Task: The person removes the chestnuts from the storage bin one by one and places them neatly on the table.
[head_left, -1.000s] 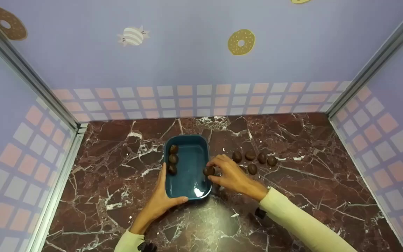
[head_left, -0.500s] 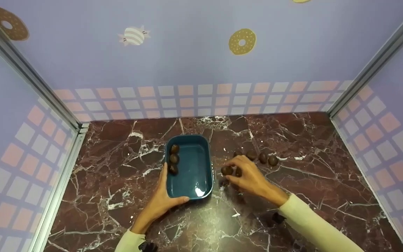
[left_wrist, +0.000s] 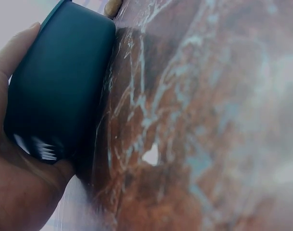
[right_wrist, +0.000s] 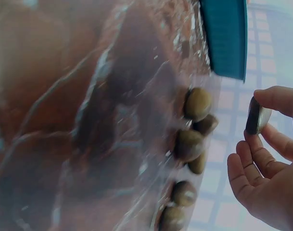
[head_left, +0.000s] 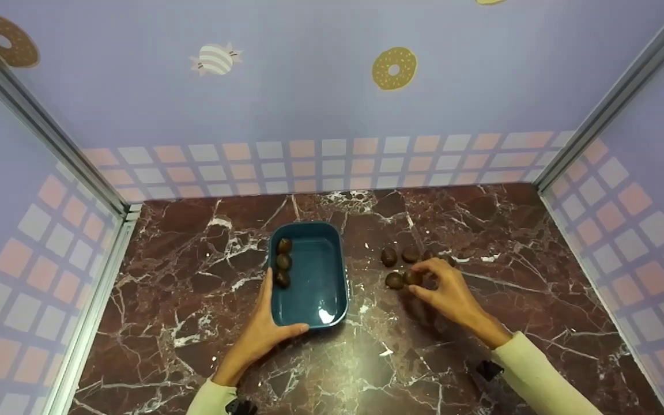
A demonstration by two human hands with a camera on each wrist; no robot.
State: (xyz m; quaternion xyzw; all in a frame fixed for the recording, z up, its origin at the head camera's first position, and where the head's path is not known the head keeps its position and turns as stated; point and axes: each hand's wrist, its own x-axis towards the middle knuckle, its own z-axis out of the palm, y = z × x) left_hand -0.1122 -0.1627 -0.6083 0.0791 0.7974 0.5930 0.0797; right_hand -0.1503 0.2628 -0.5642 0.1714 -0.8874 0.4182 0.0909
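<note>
A deep teal rectangular dish stands on the marble tabletop, with three brown chestnuts lined up inside its left wall. My left hand grips its near left corner, thumb at the front and fingers along the left side; the left wrist view shows the palm against the dish. To the right of the dish, my right hand pinches one chestnut between thumb and fingertips. It hovers over a group of loose chestnuts, several of them, partly hidden by the hand in the head view.
Purple patterned panels with metal edge strips enclose the tabletop at the back and on both sides. A bright light reflection lies on the marble in front of the dish. Loose chestnuts lie close together in the right wrist view.
My right hand has moved right with its chestnut, from the dish's right rim to above the loose chestnuts. The left hand and the dish have stayed in place.
</note>
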